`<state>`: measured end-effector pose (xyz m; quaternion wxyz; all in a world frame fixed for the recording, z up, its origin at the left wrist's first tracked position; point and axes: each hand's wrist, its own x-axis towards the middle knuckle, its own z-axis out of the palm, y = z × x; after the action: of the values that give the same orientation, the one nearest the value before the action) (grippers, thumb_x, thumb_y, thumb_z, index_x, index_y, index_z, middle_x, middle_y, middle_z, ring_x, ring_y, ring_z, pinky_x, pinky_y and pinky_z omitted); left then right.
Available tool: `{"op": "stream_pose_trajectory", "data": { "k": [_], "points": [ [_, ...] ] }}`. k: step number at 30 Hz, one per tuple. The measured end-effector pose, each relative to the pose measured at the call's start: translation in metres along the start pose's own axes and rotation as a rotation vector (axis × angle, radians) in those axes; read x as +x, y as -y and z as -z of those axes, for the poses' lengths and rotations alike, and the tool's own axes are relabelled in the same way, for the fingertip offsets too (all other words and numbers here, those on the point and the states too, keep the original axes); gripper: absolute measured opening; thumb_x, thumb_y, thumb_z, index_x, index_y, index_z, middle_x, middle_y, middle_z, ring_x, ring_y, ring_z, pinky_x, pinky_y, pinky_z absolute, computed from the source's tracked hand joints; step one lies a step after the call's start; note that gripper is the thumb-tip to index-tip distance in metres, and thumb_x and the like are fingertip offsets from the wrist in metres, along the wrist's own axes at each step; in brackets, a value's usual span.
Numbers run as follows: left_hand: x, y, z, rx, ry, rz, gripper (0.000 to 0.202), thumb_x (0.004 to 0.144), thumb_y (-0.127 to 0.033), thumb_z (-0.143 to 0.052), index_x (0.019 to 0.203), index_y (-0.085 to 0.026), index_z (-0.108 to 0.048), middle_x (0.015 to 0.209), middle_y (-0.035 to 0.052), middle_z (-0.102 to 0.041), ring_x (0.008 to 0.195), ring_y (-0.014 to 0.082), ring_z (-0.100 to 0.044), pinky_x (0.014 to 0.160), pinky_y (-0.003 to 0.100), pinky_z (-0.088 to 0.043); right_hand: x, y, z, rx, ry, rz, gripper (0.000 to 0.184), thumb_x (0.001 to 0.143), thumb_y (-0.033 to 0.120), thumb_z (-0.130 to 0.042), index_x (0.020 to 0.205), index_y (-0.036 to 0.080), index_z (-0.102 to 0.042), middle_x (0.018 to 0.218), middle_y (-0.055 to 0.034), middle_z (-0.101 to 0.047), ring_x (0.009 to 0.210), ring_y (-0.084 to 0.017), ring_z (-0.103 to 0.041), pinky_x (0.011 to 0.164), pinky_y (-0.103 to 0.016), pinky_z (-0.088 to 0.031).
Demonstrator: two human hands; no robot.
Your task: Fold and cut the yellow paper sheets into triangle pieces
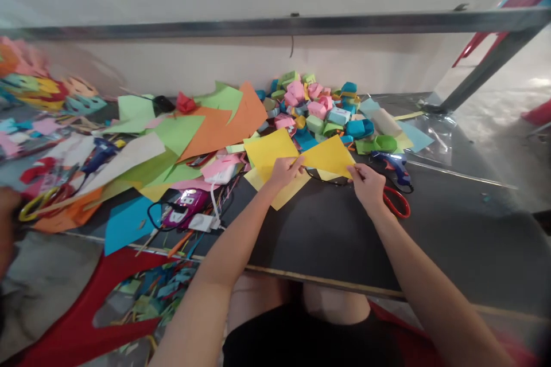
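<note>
Between my two hands a piece of yellow paper (329, 156) is held out above the dark table (327, 229). My left hand (287, 172) pinches its left end, and the fingers of my right hand (367, 182) are closed on its lower right corner. Another yellow sheet (269, 152) lies just beyond my left hand, over a paler yellow sheet (284, 199). Red-handled scissors (398, 203) rest beside my right wrist, their blades hidden. A blue glue gun (394, 167) lies just past my right hand.
Small folded paper pieces (316, 109) are heaped at the back. Orange paper (215, 129) and green sheets spread to the left, near a purple power bank-like object (188, 206) with cables. A metal bar (258, 27) crosses behind. Another person's hand (7, 206) shows at the left edge.
</note>
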<state>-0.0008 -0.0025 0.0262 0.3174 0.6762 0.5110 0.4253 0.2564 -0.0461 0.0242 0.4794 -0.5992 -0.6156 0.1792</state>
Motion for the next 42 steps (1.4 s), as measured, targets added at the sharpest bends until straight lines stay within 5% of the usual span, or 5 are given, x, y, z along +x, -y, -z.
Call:
{"op": "stream_pose_trajectory", "data": {
  "k": [17,21,25,35,42],
  "points": [
    [-0.002,-0.006,0.010,-0.451,-0.123,0.139,0.065,0.075,-0.075,-0.070,0.051,-0.018,-0.052,0.039,-0.0035,-0.047,0.032,0.0050,-0.039,0.038,0.022,-0.028,0.006,0.000,-0.004,-0.078,-0.019,0.092,0.036,0.093,0.050,-0.052,0.081,0.020,-0.067,0.054,-0.0005,-0.058,0.050,-0.017,-0.054,0.056,-0.029,-0.039],
    [0.001,-0.003,0.008,-0.797,-0.017,0.218,0.069,0.061,-0.086,-0.071,0.066,-0.018,-0.064,0.043,-0.0043,-0.052,0.035,0.0075,-0.047,0.038,0.022,-0.034,0.005,0.003,-0.003,-0.073,0.084,0.125,0.032,0.094,0.045,-0.052,0.081,0.020,-0.067,0.050,0.0013,-0.055,0.049,-0.016,-0.053,0.056,-0.027,-0.039],
    [0.002,0.002,0.002,-0.777,0.118,0.194,0.062,0.053,-0.073,-0.086,0.074,-0.017,-0.070,0.048,-0.0051,-0.057,0.040,0.0073,-0.053,0.041,0.021,-0.039,0.005,0.003,-0.003,-0.137,0.053,0.139,0.033,0.094,0.045,-0.052,0.083,0.020,-0.070,0.053,0.0004,-0.056,0.053,-0.016,-0.054,0.059,-0.028,-0.039],
    [0.001,0.007,-0.019,-0.515,0.155,0.164,0.047,0.079,-0.060,-0.076,0.076,-0.013,-0.071,0.082,0.0115,-0.077,0.075,0.0141,-0.070,0.068,0.026,-0.052,0.002,0.003,-0.004,-0.173,-0.016,0.065,0.042,0.098,0.053,-0.047,0.089,0.020,-0.072,0.054,-0.0008,-0.059,0.054,-0.018,-0.056,0.060,-0.029,-0.040],
    [-0.004,0.000,-0.022,-0.526,0.034,0.274,0.041,0.091,-0.051,-0.067,0.071,-0.016,-0.059,0.066,0.0028,-0.065,0.062,0.0100,-0.064,0.054,0.022,-0.044,0.001,0.027,-0.003,-0.080,-0.219,0.057,0.046,0.101,0.054,-0.043,0.105,0.018,-0.071,0.083,-0.0097,-0.075,0.074,-0.022,-0.070,0.070,-0.033,-0.051]
  ]
}}
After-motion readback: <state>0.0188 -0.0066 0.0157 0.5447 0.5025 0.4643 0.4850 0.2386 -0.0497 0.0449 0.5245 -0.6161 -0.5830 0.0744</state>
